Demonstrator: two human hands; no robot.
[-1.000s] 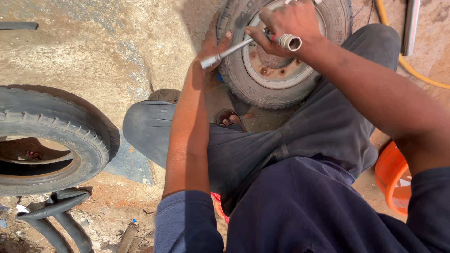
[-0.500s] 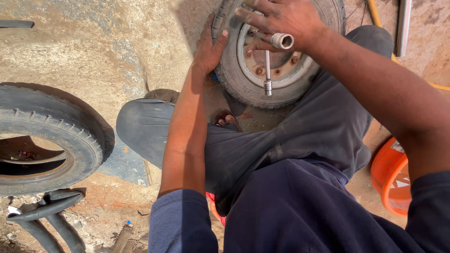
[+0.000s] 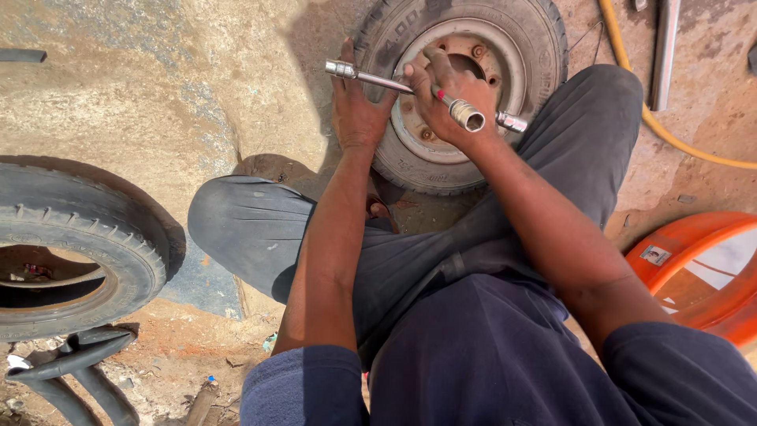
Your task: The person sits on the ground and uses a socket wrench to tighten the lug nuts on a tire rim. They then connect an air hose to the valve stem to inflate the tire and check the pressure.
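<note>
Head view: right hand (image 3: 441, 99) grips the cross wrench (image 3: 430, 91) at its hub to turn it; left hand (image 3: 356, 110), spread, presses the wheel (image 3: 544, 47) steady.

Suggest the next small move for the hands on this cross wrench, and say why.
Probably another turn of the cross wrench. The right hand grips its centre, the left hand lies against one arm of it and the tyre, and the tool sits over the rusty rim of the small wheel, seemingly on a nut, though the hand hides that.
</note>
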